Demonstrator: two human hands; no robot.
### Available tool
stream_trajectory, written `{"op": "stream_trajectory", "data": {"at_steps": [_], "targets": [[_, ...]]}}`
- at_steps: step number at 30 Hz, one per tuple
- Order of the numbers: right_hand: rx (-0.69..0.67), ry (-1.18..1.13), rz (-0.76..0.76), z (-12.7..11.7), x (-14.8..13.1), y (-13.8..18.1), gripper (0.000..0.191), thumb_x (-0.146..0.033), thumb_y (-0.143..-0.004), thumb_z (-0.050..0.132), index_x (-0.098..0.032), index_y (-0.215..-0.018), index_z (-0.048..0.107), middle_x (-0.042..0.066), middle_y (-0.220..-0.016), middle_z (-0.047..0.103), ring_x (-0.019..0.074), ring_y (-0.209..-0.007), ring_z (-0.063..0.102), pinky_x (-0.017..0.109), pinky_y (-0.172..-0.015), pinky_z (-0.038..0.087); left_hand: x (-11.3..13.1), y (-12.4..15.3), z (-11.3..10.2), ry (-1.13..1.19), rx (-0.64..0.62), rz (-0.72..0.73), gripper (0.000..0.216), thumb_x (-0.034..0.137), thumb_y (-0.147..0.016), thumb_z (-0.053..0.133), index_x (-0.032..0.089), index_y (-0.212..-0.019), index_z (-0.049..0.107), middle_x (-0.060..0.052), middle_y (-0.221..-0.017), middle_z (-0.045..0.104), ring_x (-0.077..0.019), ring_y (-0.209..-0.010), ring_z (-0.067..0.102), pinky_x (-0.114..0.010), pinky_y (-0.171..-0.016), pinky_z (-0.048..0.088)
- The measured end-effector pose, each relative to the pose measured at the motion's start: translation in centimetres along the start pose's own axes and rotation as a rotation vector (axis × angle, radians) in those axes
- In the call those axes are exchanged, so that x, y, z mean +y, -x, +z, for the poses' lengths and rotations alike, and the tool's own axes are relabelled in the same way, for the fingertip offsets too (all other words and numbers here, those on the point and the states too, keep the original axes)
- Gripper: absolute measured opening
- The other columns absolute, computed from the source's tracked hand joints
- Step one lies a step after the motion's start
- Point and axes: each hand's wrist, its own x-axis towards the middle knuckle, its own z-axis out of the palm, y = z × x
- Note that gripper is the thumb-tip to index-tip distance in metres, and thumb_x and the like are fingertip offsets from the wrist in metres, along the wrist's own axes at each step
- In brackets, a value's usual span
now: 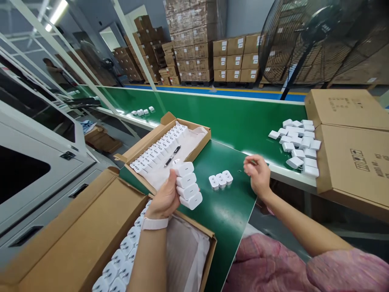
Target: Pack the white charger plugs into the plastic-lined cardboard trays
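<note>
left hand (165, 198): fingers closed round a stack of four white adapters (188, 184), clamped from its left side. you hold the stack above the green board (231, 215), between the far open carton (194, 148) and the near carton (91, 227). the stack's long axis runs from upper left to lower right, the far end tipped a little left. each adapter lies crosswise in it, slotted end face pointing right, out from your palm.

right hand (258, 172): fingers curled with the tips drawn together, over the board's right edge. you cannot tell whether they pinch anything.

three loose adapters (221, 179) stand side by side on the board, between the two hands, just right of the stack. rows of adapters fill both cartons. a pen (172, 156) lies in the far one. a heap of adapters (299, 146) sits on the green belt (237, 117) beside brown boxes (349, 134).
</note>
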Motion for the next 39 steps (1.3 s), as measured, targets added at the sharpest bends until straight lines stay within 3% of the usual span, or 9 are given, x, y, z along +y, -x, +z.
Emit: {"op": "stream_trajectory", "data": {"at_steps": [2, 6, 8, 12, 16, 21, 27, 34, 39], "targets": [[-0.248, 0.008, -0.142, 1.4, -3.1, 2.4, 0.018, -0.046, -0.09, 0.052, -0.028, -0.09, 0.054, 0.004, -0.075, 0.055, 0.0203, -0.064, 0.052, 0.037, -0.059, 0.043, 0.3, 0.6, 0.1, 0.077, -0.004, 0.007, 0.067, 0.081, -0.086, 0.023, 0.027, -0.117, 0.046, -0.002, -0.086, 0.052, -0.0145, -0.069, 0.055, -0.028, -0.054, 0.048], [-1.094, -0.122, -0.546, 5.9, -8.3, 8.4, 0.024, -0.053, -0.084, 0.056, -0.029, -0.088, 0.06, 0.002, -0.07, 0.063, 0.0204, -0.067, 0.057, 0.037, -0.058, 0.039, 0.4, 2.5, -0.8, 0.06, 0.096, 0.035, 0.064, 0.079, -0.087, 0.028, 0.024, -0.114, 0.048, -0.002, -0.085, 0.052, -0.013, -0.065, 0.052, -0.027, -0.054, 0.046], [-1.293, 0.032, -0.742, 7.8, -9.0, 11.2, 0.028, -0.055, -0.078, 0.063, -0.027, -0.084, 0.062, 0.003, -0.073, 0.065, 0.0211, -0.07, 0.057, 0.037, -0.057, 0.037, 0.6, 4.7, -2.2, -0.082, 0.216, 0.067, 0.061, 0.075, -0.089, 0.036, 0.023, -0.117, 0.049, -0.002, -0.086, 0.055, -0.012, -0.065, 0.051, -0.025, -0.055, 0.046], [-1.287, 0.392, -0.862, 8.7, -7.5, 14.6, 0.02, -0.041, -0.077, 0.07, -0.024, -0.071, 0.063, 0.004, -0.064, 0.062, 0.0194, -0.059, 0.053, 0.037, -0.055, 0.033, 1.3, 12.8, -5.5, -0.562, 0.508, 0.057, 0.055, 0.065, -0.089, 0.05, 0.026, -0.127, 0.048, -0.004, -0.105, 0.063, -0.0157, -0.084, 0.059, -0.027, -0.07, 0.05], [-1.268, 0.331, -0.887, 7.7, -6.5, 14.9, 0.031, -0.053, -0.073, 0.071, -0.024, -0.069, 0.06, 0.004, -0.064, 0.061, 0.0201, -0.059, 0.052, 0.039, -0.057, 0.031, 0.1, 22.1, -6.8, -1.103, 0.84, -0.243, 0.057, 0.065, -0.088, 0.051, 0.029, -0.131, 0.05, -0.005, -0.126, 0.062, -0.0257, -0.111, 0.059, -0.034, -0.089, 0.048], [-1.281, 0.344, -0.92, 6.8, -7.2, 14.1, 0.025, -0.042, -0.078, 0.07, -0.023, -0.07, 0.057, 0.002, -0.067, 0.061, 0.0189, -0.063, 0.051, 0.037, -0.062, 0.028, -4.9, 28.9, -6.8, -1.313, 0.843, -0.588, 0.057, 0.066, -0.091, 0.042, 0.031, -0.137, 0.047, -0.006, -0.132, 0.06, -0.0275, -0.115, 0.059, -0.032, -0.074, 0.049], [-1.275, 0.351, -0.93, 6.4, -7.5, 13.8, 0.024, -0.037, -0.077, 0.073, -0.021, -0.072, 0.056, -0.001, -0.071, 0.06, 0.0179, -0.068, 0.051, 0.036, -0.065, 0.027, -9.8, 28.3, -7.0, -1.552, 0.796, -0.704, 0.049, 0.057, -0.096, 0.039, 0.031, -0.135, 0.052, -0.011, -0.122, 0.057, -0.0288, -0.106, 0.059, -0.034, -0.067, 0.051], [-1.296, 0.317, -0.933, 6.3, -7.9, 13.5, 0.022, -0.034, -0.082, 0.069, -0.021, -0.073, 0.054, -0.001, -0.072, 0.059, 0.0175, -0.068, 0.05, 0.036, -0.064, 0.027, -14.1, 26.7, -8.4, -1.637, 1.167, -0.348, 0.081, 0.066, -0.085, 0.054, 0.016, -0.147, 0.039, -0.025, -0.161, 0.012, -0.0455, -0.142, 0.031, -0.055, -0.1, 0.047], [-1.325, 0.223, -0.891, 6.2, -8.8, 12.6, 0.018, -0.029, -0.089, 0.06, -0.02, -0.074, 0.055, 0.001, -0.072, 0.06, 0.0164, -0.068, 0.052, 0.035, -0.063, 0.033, -14.3, 27.5, -10.0, -1.505, 1.018, -0.295, 0.101, 0.074, -0.082, 0.05, 0.009, -0.154, 0.02, -0.029, -0.161, 0.009, -0.0457, -0.147, 0.023, -0.059, -0.11, 0.037]]}}
